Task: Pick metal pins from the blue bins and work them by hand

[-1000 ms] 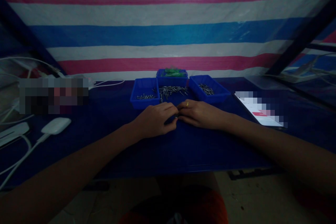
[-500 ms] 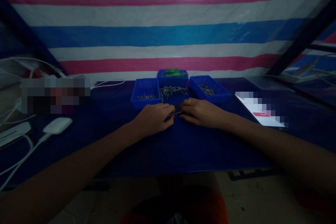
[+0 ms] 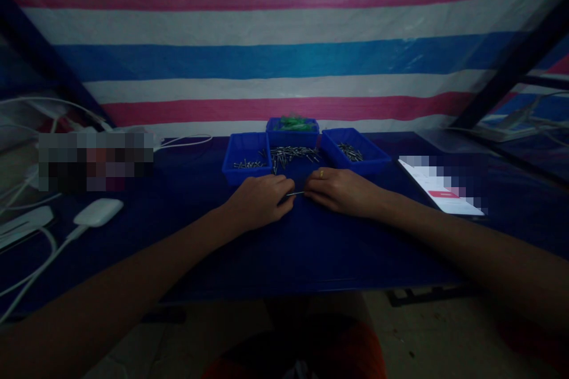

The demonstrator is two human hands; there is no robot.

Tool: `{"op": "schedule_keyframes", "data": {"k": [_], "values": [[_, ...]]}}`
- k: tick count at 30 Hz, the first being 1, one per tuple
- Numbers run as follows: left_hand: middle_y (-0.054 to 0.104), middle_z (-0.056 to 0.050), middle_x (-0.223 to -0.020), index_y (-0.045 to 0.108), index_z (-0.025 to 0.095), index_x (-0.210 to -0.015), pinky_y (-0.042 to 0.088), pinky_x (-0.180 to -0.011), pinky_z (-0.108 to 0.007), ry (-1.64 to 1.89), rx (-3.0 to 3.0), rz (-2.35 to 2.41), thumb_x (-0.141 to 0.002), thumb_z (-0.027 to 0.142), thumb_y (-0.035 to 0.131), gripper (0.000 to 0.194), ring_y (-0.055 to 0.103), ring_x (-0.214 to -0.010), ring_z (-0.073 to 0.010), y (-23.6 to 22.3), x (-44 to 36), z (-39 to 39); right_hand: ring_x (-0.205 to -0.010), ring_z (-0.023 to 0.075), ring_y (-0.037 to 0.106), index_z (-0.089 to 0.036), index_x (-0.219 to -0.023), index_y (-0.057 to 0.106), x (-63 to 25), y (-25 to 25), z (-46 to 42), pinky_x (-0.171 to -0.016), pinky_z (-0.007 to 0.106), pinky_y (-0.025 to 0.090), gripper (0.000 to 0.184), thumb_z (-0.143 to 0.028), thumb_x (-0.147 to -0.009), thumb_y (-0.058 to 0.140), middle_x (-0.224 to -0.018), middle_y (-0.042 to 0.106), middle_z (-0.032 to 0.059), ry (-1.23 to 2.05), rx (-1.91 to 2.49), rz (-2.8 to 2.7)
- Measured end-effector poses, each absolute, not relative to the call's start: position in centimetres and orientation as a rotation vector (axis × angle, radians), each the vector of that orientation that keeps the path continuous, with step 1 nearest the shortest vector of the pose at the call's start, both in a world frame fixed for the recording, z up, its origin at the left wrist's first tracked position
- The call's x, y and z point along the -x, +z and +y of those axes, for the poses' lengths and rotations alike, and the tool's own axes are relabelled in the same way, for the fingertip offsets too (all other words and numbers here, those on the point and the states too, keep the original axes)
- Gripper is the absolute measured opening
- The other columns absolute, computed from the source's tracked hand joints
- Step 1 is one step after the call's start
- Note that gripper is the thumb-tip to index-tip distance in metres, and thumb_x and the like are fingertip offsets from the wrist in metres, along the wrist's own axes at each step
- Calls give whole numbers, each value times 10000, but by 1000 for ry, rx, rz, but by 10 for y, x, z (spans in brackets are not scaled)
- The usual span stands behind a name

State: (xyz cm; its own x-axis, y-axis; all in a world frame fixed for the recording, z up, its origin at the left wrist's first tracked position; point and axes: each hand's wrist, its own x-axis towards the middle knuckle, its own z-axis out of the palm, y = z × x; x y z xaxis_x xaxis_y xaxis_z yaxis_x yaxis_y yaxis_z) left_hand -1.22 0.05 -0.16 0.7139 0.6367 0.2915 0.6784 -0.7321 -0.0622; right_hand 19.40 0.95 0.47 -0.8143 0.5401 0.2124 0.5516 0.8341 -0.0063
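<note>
A thin metal rod [image 3: 296, 193] spans the small gap between my hands, just above the dark blue tabletop [image 3: 284, 254]. My left hand [image 3: 262, 200] pinches one end between thumb and fingers. The fingers of my right hand [image 3: 340, 190], one wearing a ring, close on the other end. What the fingertips cover is hidden. Beyond my hands lies a loose heap of slim metal pins [image 3: 293, 155]. It is flanked by a left blue bin [image 3: 246, 176] and a right blue bin [image 3: 371, 164], both holding similar small metal pieces.
Behind the heap, a third blue bin [image 3: 293, 136] holds green pieces [image 3: 293, 124]. A lit phone or tablet [image 3: 444, 192] lies right of my right forearm. On the left are a white charger [image 3: 98, 212] and cables. A striped sheet [image 3: 284, 59] hangs behind the table.
The rod between my hands now lies more level, and my right fingers are drawn closer together around its end. Both hands have otherwise barely moved.
</note>
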Motion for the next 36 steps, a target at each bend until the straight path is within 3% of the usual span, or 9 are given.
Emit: {"op": "schedule_keyframes", "data": {"k": [20,36], "values": [[595,1,-791,506,171,-827,330,-514,-221,-344,2746,-1106,-830,248,429,109,557,-702,-125,-1,13,2,-711,136,523,-142,-821,556,-195,5,10,-593,248,369,152,-234,-857,439,-797,556,44,-117,929,-2814],[595,-14,-743,515,163,-820,361,-528,-237,-345,2656,-1119,-916,276,311,252,576,-704,-144,-3,11,2,-688,129,506,-142,-831,562,-194,3,11,-612,252,365,238,-249,-893,360,-772,556,47,-148,932,-2808]]}}
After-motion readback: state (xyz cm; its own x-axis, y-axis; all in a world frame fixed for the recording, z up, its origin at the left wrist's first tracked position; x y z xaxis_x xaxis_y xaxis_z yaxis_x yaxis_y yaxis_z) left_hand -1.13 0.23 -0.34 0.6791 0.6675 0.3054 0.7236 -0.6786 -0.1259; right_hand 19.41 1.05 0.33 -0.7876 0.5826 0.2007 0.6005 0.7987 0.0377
